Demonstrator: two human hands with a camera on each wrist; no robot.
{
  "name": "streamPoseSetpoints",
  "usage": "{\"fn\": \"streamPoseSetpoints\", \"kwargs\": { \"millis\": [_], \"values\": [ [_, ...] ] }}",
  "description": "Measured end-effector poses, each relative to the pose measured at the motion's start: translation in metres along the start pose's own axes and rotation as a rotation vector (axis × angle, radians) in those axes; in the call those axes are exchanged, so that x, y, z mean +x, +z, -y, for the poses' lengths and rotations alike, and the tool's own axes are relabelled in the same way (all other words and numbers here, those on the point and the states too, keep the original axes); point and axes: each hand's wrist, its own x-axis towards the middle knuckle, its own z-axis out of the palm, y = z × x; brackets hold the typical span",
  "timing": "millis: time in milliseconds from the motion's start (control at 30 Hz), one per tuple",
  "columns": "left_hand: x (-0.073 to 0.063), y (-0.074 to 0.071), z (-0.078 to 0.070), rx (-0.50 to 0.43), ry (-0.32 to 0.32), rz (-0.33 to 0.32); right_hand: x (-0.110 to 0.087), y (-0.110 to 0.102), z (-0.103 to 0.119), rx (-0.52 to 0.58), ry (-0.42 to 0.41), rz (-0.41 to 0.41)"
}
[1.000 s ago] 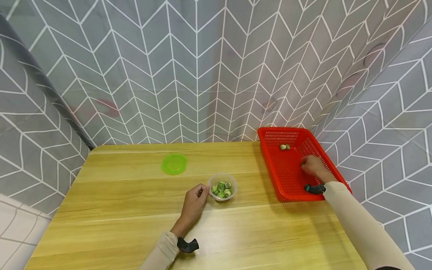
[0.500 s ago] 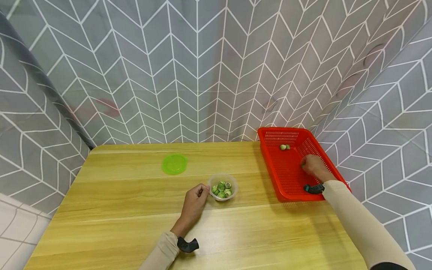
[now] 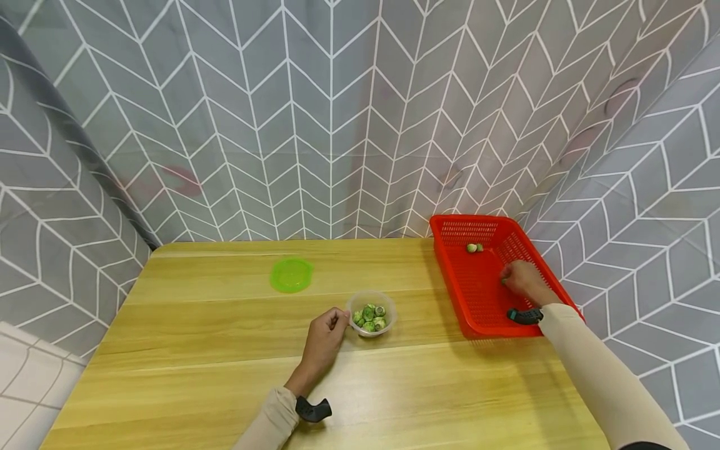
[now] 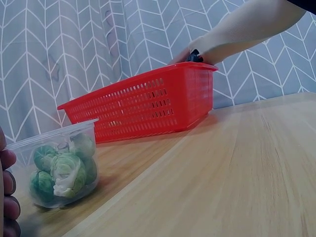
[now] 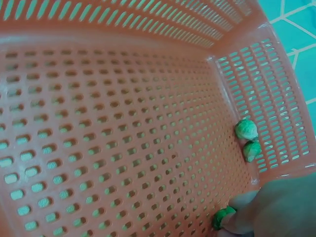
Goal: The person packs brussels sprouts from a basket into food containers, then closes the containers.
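Observation:
On the table, my left hand [image 3: 326, 337] grips the near-left rim of a round clear plastic container [image 3: 368, 297], fingers curled and thumb at the edge. Several Brussels sprouts [image 4: 66, 173] fill its lower part. Over on the right, my right hand [image 3: 522, 278] reaches down into a red perforated basket [image 3: 454, 294]. Between its thumb and fingers it pinches a Brussels sprout [image 5: 223, 217], partly hidden by the fingertips, close over the basket floor. Two more Brussels sprouts [image 5: 246, 129] lie side by side against the basket's end wall.
A flat green lid [image 3: 291, 275] lies behind and left of the container on the wooden table [image 3: 197, 350]. The basket's raised walls surround my right hand. Behind the table hangs a grey curtain [image 3: 349, 125] with a white chevron pattern.
The head view has tilted very slightly. My left hand stays at the container's rim, and my right hand remains low in the basket with only a small shift of its fingers.

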Motion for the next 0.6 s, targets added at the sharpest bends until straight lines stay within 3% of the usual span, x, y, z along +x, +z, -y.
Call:
{"fn": "streamPoseSetpoints", "kwargs": {
  "millis": [267,600],
  "values": [
    [0.0001,0.0005,0.0004,0.014,-0.003,-0.001,0.0008,0.0011,0.0011,0.167,0.061,0.020],
    [-0.0007,0.0005,0.0004,0.020,-0.016,0.009,0.0010,-0.0004,0.0063,0.231,0.047,-0.055]
  ]
}}
